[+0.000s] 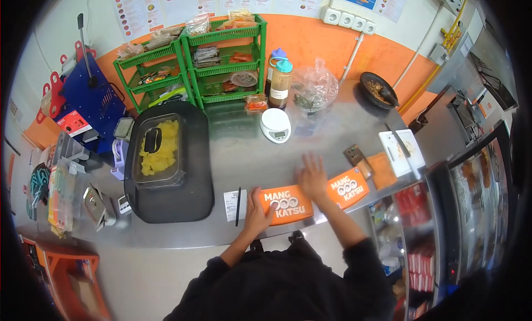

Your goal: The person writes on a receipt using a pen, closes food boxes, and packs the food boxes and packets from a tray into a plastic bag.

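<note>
Two orange boxes printed "MANG KATSU" stand side by side along the front edge of the steel counter. My left hand [258, 213] grips the left end of the left orange box [293, 214], its thumb across the printed side. Over the gap between the boxes is my right hand [313, 178], fingers stretched forward and slightly blurred; whether it touches a box I cannot tell. The right orange box [349, 188] lies beyond my right wrist. Just left of my left hand, a paper receipt [230, 206] lies under a black pen [238, 207].
Behind the boxes sits a white kitchen scale [275, 126]. A black tray [166, 202] bears a clear container [174, 180] of yellow pieces. At right are an orange cloth [382, 171] and a white cutting board [394, 155] with a knife [407, 153]. Green racks [221, 69] stand at the back.
</note>
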{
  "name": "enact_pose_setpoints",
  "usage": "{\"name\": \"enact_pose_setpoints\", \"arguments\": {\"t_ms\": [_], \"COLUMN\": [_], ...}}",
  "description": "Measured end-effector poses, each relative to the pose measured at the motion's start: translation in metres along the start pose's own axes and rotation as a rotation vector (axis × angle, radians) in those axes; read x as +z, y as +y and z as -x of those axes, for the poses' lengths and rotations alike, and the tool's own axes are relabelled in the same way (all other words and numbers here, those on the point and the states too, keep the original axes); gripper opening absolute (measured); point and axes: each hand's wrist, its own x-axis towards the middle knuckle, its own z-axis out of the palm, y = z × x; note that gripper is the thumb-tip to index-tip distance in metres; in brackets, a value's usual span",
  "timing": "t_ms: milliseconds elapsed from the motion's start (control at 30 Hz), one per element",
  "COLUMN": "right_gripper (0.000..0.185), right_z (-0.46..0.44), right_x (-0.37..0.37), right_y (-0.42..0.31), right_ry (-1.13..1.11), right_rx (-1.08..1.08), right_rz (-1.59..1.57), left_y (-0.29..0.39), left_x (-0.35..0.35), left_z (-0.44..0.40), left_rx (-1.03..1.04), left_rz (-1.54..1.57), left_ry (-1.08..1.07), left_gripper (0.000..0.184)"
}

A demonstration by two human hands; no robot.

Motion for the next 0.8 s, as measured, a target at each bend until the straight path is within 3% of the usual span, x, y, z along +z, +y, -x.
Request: {"name": "enact_pose_setpoints", "arguments": {"t_ms": [67,100,167,233,267,333,367,433,500,567,633,667,733,800], "right_gripper": [0.038,0.037,0.038,0.04,0.04,0.047,0.053,0.055,0.056,0.057,0.057,0.056,0.051,0.041], "right_z": [-0.014,-0.018,-0.025,-0.023,-0.025,-0.03,-0.032,-0.024,0.012,0.056,0.099,0.119,0.142,0.158], "right_x": [0.016,0.024,-0.005,-0.015,-0.022,-0.033,-0.016,0.0,-0.003,-0.001,-0.017,-0.019,-0.046,-0.074], "right_y": [0.003,0.002,-0.026,-0.045,-0.041,-0.032,-0.018,0.014,0.033,0.016,-0.019,-0.032,-0.029,-0.005], "right_ry": [-0.055,-0.11,-0.32,-0.554,-0.555,-0.743,-0.762,-0.839,-0.709,-0.473,-0.353,-0.275,-0.295,-0.88], "right_rx": [0.037,0.068,-0.067,-0.234,-0.236,-0.223,-0.215,-0.097,0.17,0.397,0.596,0.594,0.718,1.068], "right_rz": [-0.165,-0.337,-1.057,-1.064,-1.058,-0.794,-0.814,-0.816,-1.12,-1.545,-1.418,-1.523,-1.453,-1.749], "left_y": [0.015,0.026,0.053,0.037,0.031,0.026,0.028,0.031,0.033,0.03,0.022,0.021,0.026,0.025], "left_x": [-0.013,-0.017,-0.024,-0.02,-0.019,-0.014,-0.014,-0.017,-0.013,-0.01,-0.004,-0.001,-0.001,0.0], "left_z": [-0.012,-0.021,-0.032,-0.032,-0.033,-0.032,-0.032,-0.035,-0.036,-0.037,-0.034,-0.032,-0.032,-0.031], "left_rx": [0.268,0.268,0.324,0.246,0.162,0.148,0.137,0.131,0.219,0.171,0.164,0.155,0.044,0.091], "left_rz": [-0.635,-0.631,-0.351,-0.336,-0.324,-0.346,-0.379,-0.427,-0.53,-0.506,-0.43,-0.425,-0.394,-0.396], "left_ry": [0.038,0.039,-0.03,-0.083,-0.136,-0.134,-0.162,-0.18,-0.169,-0.156,-0.058,-0.064,-0.062,-0.022], "left_gripper": [0.106,0.106,0.128,0.134,0.141,0.141,0.136,0.131,0.109,0.098,0.082,0.082,0.083,0.072]}}
